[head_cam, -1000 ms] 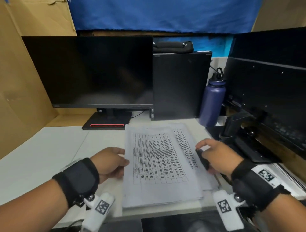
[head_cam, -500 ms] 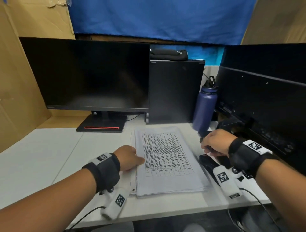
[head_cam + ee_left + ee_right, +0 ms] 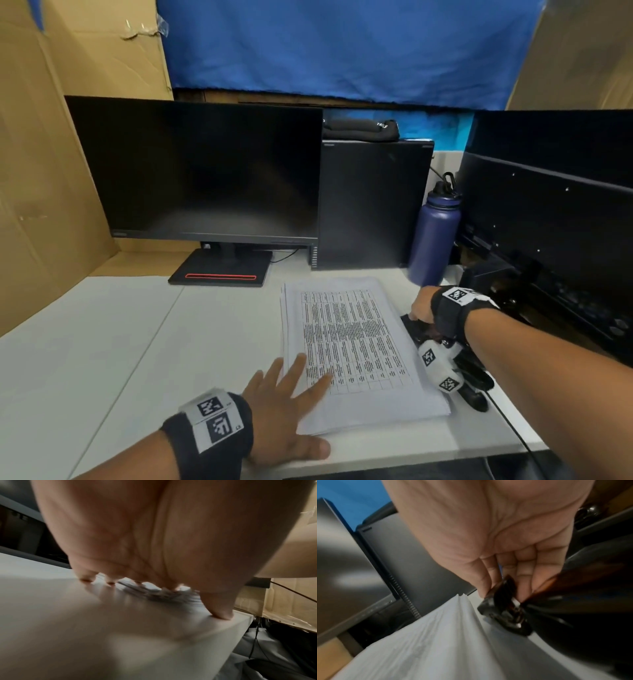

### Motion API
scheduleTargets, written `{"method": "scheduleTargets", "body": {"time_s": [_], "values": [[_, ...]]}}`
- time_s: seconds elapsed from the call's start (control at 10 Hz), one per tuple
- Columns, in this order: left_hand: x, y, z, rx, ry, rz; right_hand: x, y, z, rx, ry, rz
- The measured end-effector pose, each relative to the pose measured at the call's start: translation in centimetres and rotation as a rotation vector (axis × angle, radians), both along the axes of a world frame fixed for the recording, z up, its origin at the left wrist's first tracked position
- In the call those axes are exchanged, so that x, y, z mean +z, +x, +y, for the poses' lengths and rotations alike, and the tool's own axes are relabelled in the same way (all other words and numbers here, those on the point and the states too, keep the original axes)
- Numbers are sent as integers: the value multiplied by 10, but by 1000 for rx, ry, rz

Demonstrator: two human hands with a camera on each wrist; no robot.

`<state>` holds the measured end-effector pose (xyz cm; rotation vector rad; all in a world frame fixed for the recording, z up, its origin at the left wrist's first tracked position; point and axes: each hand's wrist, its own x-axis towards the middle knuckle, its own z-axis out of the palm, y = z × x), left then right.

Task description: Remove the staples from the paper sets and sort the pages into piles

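Observation:
A stack of printed paper sets (image 3: pixel 356 346) lies on the white desk (image 3: pixel 137 342), a table of text on its top page. My left hand (image 3: pixel 291 383) lies flat with fingers spread on the stack's near left corner; in the left wrist view its fingertips (image 3: pixel 221 614) press down on paper and desk. My right hand (image 3: pixel 419 310) is at the stack's right edge. Its fingers pinch a small black staple remover (image 3: pixel 503 588) with metal inside, low over the desk beside the paper stack (image 3: pixel 436 635). A black stapler (image 3: pixel 472 377) lies along the stack's right side.
A dark monitor (image 3: pixel 205 171) and a black computer case (image 3: pixel 373 205) stand behind the papers. A purple bottle (image 3: pixel 433 236) stands at the back right, next to a second dark screen (image 3: pixel 555 212). Cardboard walls the left side. A cable (image 3: pixel 513 431) runs off the desk's near right corner.
My left hand slid toward the stack's near corner and flattened with its fingers spread. My right hand came down from above the stapler to its far end. The fanned pages now lie squared.

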<state>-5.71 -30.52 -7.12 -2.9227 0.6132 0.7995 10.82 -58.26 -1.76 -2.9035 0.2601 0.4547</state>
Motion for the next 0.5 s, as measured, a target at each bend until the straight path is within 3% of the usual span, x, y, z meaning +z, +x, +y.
{"method": "scheduleTargets", "body": {"time_s": [0.1,0.2,0.3,0.4,0.5], "values": [[0,-1,0,-7,5,-21,4,-6,5,183,-256,45],[4,-2,0,5,-33,-14,12,-7,2,-3,-113,-66],[9,-5,1,40,-84,-28,11,-32,-14,46,109,-200],[11,-6,0,73,-152,-58,1,-74,-37,-32,359,-231],[17,-16,0,113,-197,-50,-20,-112,-57,30,221,-422]]}}
